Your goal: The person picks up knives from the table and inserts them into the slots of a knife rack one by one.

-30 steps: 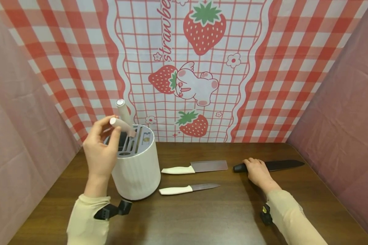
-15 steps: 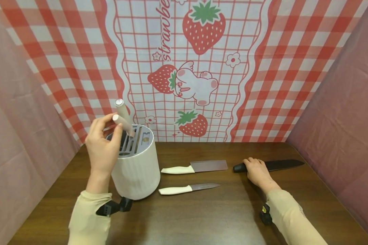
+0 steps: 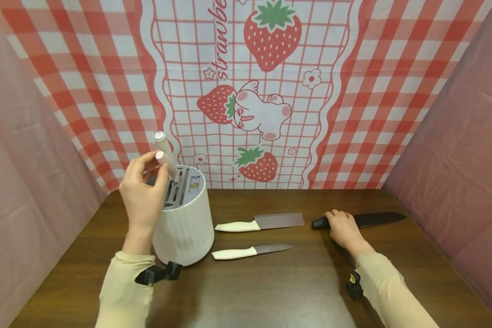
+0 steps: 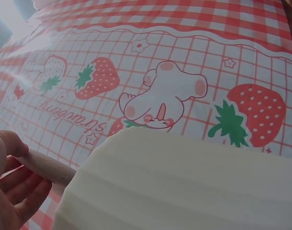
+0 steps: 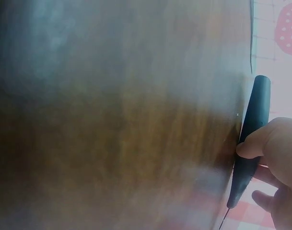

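As I look through the head camera, the person's left hand [image 3: 142,196] pinches a pale handle [image 3: 166,165] between thumb and fingers, above a round white knife holder [image 3: 184,237] on the left of the table [image 3: 250,291]. That handle's long axis is steeply tilted: the butt points up and to the left, and the lower end runs down and to the right toward the holder's slotted grey top [image 3: 192,196]; how far it goes into a slot I cannot tell. My left wrist view shows the thumb on one side of the handle and fingers on the other, with the holder's pale wall large in front. Just beyond, a second handle [image 3: 163,146] rises from the holder, also leaning left.

On the right, the right hand [image 3: 344,230] grips a black knife [image 3: 369,220] by its handle. The knife lies with its long axis left to right: butt to the left, blade to the right, tip slightly farther away. From the right wrist I see the thumb laid against the black handle.

Between the holder and the black knife lie a broad cleaver [image 3: 259,223], on the far side, and a small knife [image 3: 253,251], on the near side; both have pale handles to the left and blades to the right. At the far side I see a red and white strawberry cloth [image 3: 270,109]
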Action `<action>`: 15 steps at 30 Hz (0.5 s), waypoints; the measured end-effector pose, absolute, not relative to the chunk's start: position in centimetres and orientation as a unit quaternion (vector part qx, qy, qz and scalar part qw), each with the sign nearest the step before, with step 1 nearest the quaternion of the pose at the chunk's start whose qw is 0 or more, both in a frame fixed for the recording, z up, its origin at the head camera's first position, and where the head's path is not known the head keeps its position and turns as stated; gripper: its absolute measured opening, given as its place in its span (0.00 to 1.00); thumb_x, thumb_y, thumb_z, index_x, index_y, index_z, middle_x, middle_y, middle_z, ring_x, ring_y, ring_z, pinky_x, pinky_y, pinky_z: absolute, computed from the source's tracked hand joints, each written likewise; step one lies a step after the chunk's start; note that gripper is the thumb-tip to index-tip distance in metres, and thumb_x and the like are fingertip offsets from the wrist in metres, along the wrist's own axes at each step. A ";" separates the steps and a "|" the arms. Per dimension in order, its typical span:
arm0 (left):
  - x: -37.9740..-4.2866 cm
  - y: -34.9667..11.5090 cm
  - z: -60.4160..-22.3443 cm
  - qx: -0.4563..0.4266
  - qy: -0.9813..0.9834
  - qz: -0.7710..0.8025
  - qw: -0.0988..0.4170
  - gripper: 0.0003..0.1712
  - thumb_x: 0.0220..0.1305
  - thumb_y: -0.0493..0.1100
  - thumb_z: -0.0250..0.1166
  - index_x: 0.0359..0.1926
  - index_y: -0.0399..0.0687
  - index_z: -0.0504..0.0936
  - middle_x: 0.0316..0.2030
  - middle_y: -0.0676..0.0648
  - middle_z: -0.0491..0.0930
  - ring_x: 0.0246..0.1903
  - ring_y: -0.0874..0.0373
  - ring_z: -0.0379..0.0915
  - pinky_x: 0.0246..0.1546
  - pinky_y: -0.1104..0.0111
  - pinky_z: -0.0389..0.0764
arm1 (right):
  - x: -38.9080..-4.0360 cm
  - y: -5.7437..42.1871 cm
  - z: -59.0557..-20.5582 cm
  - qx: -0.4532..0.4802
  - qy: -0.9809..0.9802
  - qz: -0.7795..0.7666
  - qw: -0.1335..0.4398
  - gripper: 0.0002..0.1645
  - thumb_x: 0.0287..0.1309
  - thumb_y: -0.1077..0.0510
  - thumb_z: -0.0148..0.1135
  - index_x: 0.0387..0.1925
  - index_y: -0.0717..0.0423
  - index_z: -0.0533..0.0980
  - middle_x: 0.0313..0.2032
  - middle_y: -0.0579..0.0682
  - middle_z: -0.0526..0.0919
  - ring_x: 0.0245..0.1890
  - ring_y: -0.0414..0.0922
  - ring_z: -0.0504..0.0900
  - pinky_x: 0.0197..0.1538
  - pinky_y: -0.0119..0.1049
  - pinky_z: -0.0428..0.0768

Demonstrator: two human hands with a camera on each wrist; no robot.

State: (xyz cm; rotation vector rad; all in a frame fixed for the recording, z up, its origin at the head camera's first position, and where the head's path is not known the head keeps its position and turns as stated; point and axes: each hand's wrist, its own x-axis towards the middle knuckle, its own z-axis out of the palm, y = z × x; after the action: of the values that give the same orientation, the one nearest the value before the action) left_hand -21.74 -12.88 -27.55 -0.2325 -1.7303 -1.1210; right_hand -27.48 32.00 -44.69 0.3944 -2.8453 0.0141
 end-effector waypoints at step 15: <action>-22.7 -12.1 -28.1 -0.090 -0.712 -0.469 0.515 0.12 0.54 0.34 0.62 0.41 0.36 0.81 0.35 0.40 0.78 0.38 0.54 0.77 0.40 0.80 0.77 | -27.5 32.0 -44.8 0.128 -0.983 0.022 0.127 0.20 0.47 0.71 0.52 0.45 0.66 0.74 0.42 0.63 0.77 0.45 0.62 0.74 0.48 0.60 0.69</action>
State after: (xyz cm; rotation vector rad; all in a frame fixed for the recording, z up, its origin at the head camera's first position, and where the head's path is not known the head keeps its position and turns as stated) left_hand -22.69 -12.14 -28.14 -0.2173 -1.7099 -1.1277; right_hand -27.53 32.05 -44.84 0.3719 -2.8619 0.0627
